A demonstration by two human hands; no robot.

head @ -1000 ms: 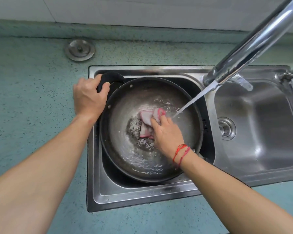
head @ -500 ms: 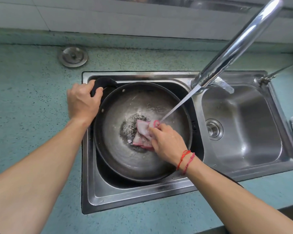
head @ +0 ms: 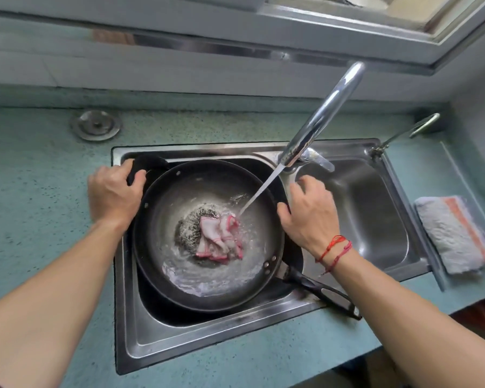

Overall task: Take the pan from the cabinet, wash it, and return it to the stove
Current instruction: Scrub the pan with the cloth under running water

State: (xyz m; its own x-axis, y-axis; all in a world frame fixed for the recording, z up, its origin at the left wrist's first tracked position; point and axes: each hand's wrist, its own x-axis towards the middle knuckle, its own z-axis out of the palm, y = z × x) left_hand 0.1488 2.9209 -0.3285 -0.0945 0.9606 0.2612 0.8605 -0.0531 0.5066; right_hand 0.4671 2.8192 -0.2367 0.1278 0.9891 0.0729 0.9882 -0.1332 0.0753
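Over the left basin of the sink (head: 179, 340), the left hand (head: 114, 196) grips the pan's short black side handle (head: 149, 163), fingers curled round it. The right hand (head: 310, 217) sits at the pan's right rim, thumb on the edge and fingers bent over the divider. Its fingertips are hidden, so a firm grip cannot be confirmed.

The pan (head: 207, 191) is dark and round and lies tilted in the basin, its long handle (head: 322, 294) resting across the sink's front edge. Water from the faucet (head: 319, 119) strikes inside it, just beside a crumpled pink-edged cloth (head: 220, 238) lying loose in foamy water. The pan's underside is out of sight.
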